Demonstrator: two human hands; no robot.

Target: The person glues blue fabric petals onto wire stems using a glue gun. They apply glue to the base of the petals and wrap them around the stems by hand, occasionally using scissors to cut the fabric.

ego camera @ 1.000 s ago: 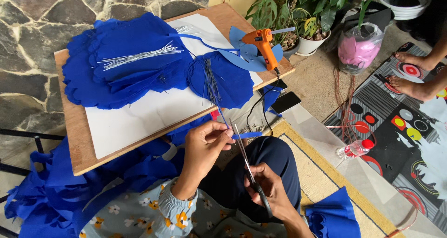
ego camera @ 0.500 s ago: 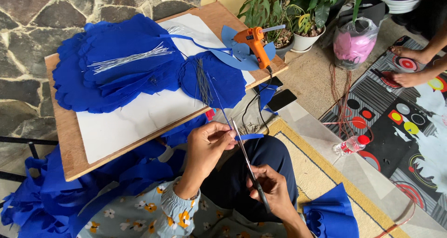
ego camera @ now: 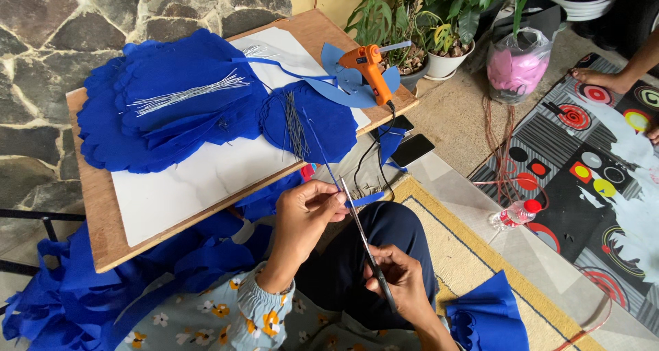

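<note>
Blue strip [ego camera: 364,200] pinched in the left hand [ego camera: 305,214], just below the board [ego camera: 103,214] edge; a thin blue-wrapped wire [ego camera: 319,152] runs up from the same pinch toward the board. Right hand [ego camera: 401,282] grips scissors [ego camera: 364,238], blades narrowly parted at the strip. Step in hand, by judgement: trimming the strip at the pinch. Closing the blades calls for a steady left hold. Glue gun [ego camera: 367,66] and blue petals [ego camera: 171,97] lie on the board.

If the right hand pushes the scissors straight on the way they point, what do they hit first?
Likely the blue strip held by the left hand; the scissors in the right hand already reach it. Depth is unclear.
</note>
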